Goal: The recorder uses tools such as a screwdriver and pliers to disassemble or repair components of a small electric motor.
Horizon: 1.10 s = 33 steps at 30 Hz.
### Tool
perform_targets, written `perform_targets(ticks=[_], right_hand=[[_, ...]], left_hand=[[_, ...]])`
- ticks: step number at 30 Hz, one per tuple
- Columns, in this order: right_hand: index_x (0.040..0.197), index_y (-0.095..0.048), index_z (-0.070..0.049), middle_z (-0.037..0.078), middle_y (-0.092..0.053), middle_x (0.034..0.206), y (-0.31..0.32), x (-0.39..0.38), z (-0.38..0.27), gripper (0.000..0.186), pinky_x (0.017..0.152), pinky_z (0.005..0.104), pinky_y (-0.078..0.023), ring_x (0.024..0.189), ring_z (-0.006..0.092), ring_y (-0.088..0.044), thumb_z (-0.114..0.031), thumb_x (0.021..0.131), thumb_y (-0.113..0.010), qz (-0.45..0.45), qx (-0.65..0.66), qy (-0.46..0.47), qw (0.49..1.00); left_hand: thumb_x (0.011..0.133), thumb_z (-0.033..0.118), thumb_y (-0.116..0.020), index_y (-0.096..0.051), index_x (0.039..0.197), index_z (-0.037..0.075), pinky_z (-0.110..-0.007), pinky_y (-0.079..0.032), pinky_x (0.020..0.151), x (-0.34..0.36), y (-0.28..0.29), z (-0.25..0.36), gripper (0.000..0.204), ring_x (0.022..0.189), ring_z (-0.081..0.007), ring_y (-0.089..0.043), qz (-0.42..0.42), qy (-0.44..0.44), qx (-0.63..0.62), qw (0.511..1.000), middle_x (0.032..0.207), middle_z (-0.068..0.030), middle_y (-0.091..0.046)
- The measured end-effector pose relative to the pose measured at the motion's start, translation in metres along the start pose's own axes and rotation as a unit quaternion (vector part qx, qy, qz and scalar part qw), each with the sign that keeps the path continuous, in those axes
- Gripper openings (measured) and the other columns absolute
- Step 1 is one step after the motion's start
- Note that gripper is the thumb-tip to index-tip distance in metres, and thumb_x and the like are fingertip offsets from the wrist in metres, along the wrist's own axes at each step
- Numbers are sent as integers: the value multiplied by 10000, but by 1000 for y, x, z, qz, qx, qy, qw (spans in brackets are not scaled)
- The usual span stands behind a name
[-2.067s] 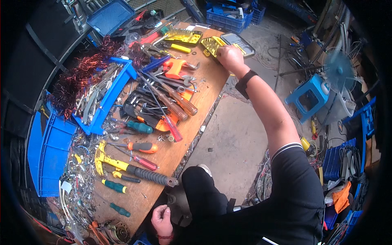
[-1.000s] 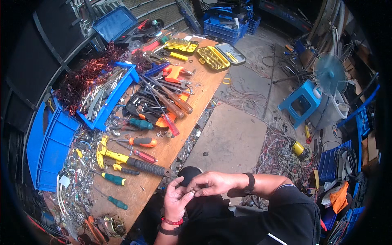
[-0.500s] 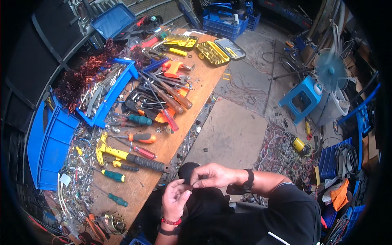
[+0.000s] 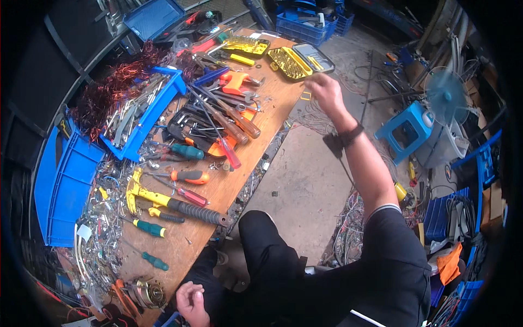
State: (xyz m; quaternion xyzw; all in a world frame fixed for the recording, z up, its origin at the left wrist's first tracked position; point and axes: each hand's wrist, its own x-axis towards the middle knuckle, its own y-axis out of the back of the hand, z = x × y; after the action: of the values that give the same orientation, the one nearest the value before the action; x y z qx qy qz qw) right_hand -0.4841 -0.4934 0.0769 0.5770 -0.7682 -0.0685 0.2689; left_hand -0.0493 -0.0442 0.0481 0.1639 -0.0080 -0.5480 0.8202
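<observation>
My right arm stretches out far over the floor, and my right hand point(image 4: 326, 94) is beside the near right end of an open bit case point(image 4: 290, 62). Its fingertips are drawn together; whatever they may pinch is too small to make out. The case has yellow rows of bits and a grey lid point(image 4: 314, 57), and lies at the table's far right edge. My left hand point(image 4: 192, 303) is low by the table's near edge, over my thigh. Its fingers curl in against the thumb, and what they hold, if anything, cannot be made out.
On the wooden table point(image 4: 218, 203) lie a yellow claw hammer point(image 4: 163, 200), several screwdrivers, an orange-handled tool point(image 4: 235, 83) and a blue tray point(image 4: 143, 143) of metal parts. A copper-wound motor part point(image 4: 148, 294) sits at the near end. A blue stool point(image 4: 404, 131) and fan point(image 4: 447, 92) stand right.
My two hands, together over my lap before, have parted. The right has swung forward to the bit case; the left has dropped toward the table's near edge.
</observation>
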Motion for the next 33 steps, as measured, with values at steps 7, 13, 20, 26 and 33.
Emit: perform_targets(ticks=[7, 13, 20, 26, 33], right_hand=[[1008, -752, -87, 135, -739, 907, -21, 71, 51, 246, 768, 368, -534, 831, 250, -709, -258, 838, -703, 53, -168, 20, 984], [973, -752, -141, 119, -738, 935, -29, 83, 57, 207, 824, 405, -540, 896, 305, -705, -263, 825, -673, 44, -280, 38, 958], [965, -750, -133, 132, -735, 926, -21, 85, 53, 217, 826, 413, -538, 895, 314, -702, -265, 811, -674, 3, -298, 24, 954], [932, -750, -128, 147, -728, 919, -31, 83, 51, 213, 828, 425, -534, 895, 335, -694, -267, 821, -632, -10, -323, 54, 945], [984, -745, -117, 169, -721, 958, -28, 78, 46, 253, 854, 441, -529, 937, 353, -684, -257, 850, -583, -12, -338, 79, 938]], left_hand=[[968, 46, -570, -549, 1241, -51, -324, -514, 910, -20, 14, -21, 291, 974, -220, -641, 18, 19, 65, 998, 1082, -139, -671], [959, 67, -596, -572, 1233, -44, -322, -522, 902, -27, 25, -22, 297, 955, -218, -648, 58, 56, 91, 993, 1063, -135, -683], [972, 90, -594, -568, 1249, -48, -322, -531, 896, -29, 37, -45, 310, 977, -217, -661, 80, 95, 36, 992, 1092, -145, -679], [971, 101, -603, -587, 1227, -45, -322, -538, 882, -28, 36, -36, 295, 952, -212, -666, 77, 96, 65, 990, 1084, -145, -681], [972, 108, -603, -601, 1207, -44, -322, -542, 868, -30, 37, -34, 280, 940, -210, -668, 84, 79, 68, 991, 1072, -144, -685]])
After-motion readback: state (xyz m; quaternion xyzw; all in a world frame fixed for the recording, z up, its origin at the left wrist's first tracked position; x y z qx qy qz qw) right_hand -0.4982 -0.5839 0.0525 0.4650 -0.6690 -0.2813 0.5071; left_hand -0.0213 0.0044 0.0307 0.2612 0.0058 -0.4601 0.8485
